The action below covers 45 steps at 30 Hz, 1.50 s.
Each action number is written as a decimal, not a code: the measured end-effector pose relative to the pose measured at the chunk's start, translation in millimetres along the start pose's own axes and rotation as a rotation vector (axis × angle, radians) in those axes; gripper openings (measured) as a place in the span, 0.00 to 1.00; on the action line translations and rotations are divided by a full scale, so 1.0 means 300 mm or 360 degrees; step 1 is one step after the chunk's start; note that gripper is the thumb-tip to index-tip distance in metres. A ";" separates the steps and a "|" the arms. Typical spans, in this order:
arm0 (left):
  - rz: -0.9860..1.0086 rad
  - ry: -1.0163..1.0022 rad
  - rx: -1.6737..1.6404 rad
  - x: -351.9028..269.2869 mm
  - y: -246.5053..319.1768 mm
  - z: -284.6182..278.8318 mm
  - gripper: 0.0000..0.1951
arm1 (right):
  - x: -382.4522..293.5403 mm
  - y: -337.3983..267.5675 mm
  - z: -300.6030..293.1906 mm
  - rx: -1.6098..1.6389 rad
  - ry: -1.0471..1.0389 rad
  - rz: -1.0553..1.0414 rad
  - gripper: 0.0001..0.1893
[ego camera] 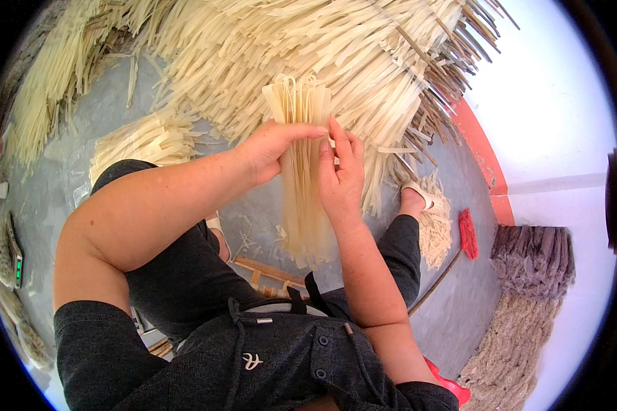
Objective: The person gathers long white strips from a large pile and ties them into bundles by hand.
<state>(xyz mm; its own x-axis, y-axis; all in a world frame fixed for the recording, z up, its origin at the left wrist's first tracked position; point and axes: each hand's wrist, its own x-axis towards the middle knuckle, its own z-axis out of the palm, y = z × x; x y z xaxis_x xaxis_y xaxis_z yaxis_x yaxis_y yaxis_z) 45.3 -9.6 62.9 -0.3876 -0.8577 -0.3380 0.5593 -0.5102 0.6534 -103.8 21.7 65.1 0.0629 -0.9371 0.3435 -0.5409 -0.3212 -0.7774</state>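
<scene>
A bundle of flat, pale dried noodle-like strips (304, 205) hangs upright between my hands, its looped ends at the top. My left hand (277, 149) is closed around the bundle's left side, with the thumb laid across its front. On the right edge, my right hand (343, 162) has its fingers bent and their tips near the left thumb's tip; whether it pinches a strip cannot be told. Behind the bundle lies a large heap of similar strips (236, 56) with thin sticks (442, 67) poking out on the right.
A smaller pile of strips (144, 141) lies at the left, and broken bits (434, 231) lie by my right foot. A red brush head (468, 234) on a stick, stacked brownish bundles (532, 262) and the white wall (550, 128) are to the right. A scale-like device (16, 257) stands far left.
</scene>
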 end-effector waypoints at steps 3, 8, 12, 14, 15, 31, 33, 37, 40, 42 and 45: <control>0.0045 0.0063 -0.0039 0.000 -0.003 0.009 0.17 | 0.001 0.027 -0.002 -0.0020 -0.0104 -0.0106 0.19; 0.0111 -0.0035 0.0018 -0.019 0.011 0.021 0.16 | -0.013 -0.011 0.017 0.0365 -0.0169 0.0127 0.27; 0.0160 0.0155 0.0103 -0.017 0.027 0.021 0.16 | -0.042 -0.012 0.037 0.0296 -0.0205 -0.0096 0.36; 0.0155 0.0268 0.0066 -0.016 0.028 0.016 0.16 | -0.060 -0.044 0.041 -0.0046 -0.0222 -0.0247 0.42; 0.0144 0.0376 0.0031 -0.013 0.027 0.017 0.17 | -0.074 -0.040 0.043 -0.0049 -0.0221 -0.0244 0.42; 0.0204 0.0201 0.0282 -0.008 0.042 0.034 0.19 | -0.094 0.035 0.074 0.0350 -0.0595 0.0527 0.29; 0.0164 0.0241 0.0398 -0.002 0.041 0.032 0.20 | -0.089 0.033 0.064 0.0486 -0.0580 0.0518 0.30; 0.0236 0.0312 0.0409 0.020 0.040 -0.024 0.20 | -0.074 0.030 0.056 0.0761 -0.0942 0.0551 0.32; 0.0333 0.0588 0.0427 0.030 0.060 -0.030 0.20 | -0.039 0.129 0.045 0.1170 -0.0949 0.0707 0.34; 0.0367 0.0687 0.0471 0.031 0.074 -0.027 0.20 | -0.011 0.240 0.033 0.1448 -0.0911 0.0913 0.34; 0.0327 0.0614 0.0521 0.030 0.072 -0.023 0.21 | -0.082 0.529 0.069 0.0687 -0.0631 0.1321 0.31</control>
<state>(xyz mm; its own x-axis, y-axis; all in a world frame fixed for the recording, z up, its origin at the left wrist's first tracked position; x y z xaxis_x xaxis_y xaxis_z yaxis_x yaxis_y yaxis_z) 58.9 -28.8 69.2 0.0372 -0.9303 -0.3650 0.3138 -0.3359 0.8881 -174.0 -9.0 -77.5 0.1214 -0.8393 -0.5299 -0.1960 0.5031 -0.8417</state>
